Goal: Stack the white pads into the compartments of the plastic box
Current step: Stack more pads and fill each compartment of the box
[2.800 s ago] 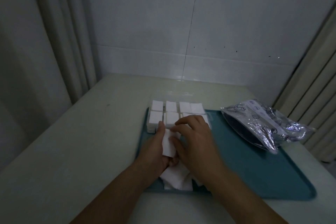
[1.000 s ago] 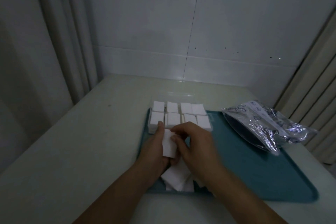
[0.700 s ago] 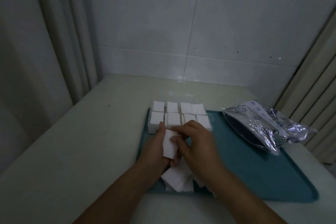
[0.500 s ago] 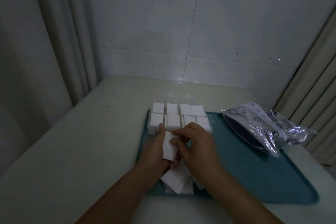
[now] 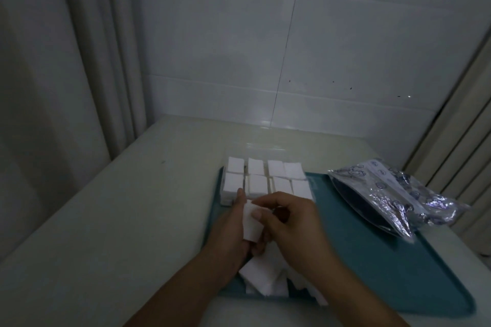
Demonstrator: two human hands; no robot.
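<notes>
The clear plastic box (image 5: 265,149) stands at the far left corner of the teal tray (image 5: 377,260), its compartments filled with stacked white pads (image 5: 257,183). Just in front of the box, my left hand (image 5: 228,231) holds a small stack of white pads (image 5: 252,223) upright between thumb and fingers. My right hand (image 5: 289,223) pinches the top of that same stack with thumb and forefinger. A loose heap of white pads (image 5: 261,277) lies on the tray under my wrists, partly hidden by them.
A crinkled silver foil bag (image 5: 393,194) lies on the tray's far right corner. The tray sits on a pale table (image 5: 127,220) against a tiled wall, with curtains to the left and right.
Both hands stay together in front of the box. My right fingers have shifted on the held stack, and the view has tilted a little.
</notes>
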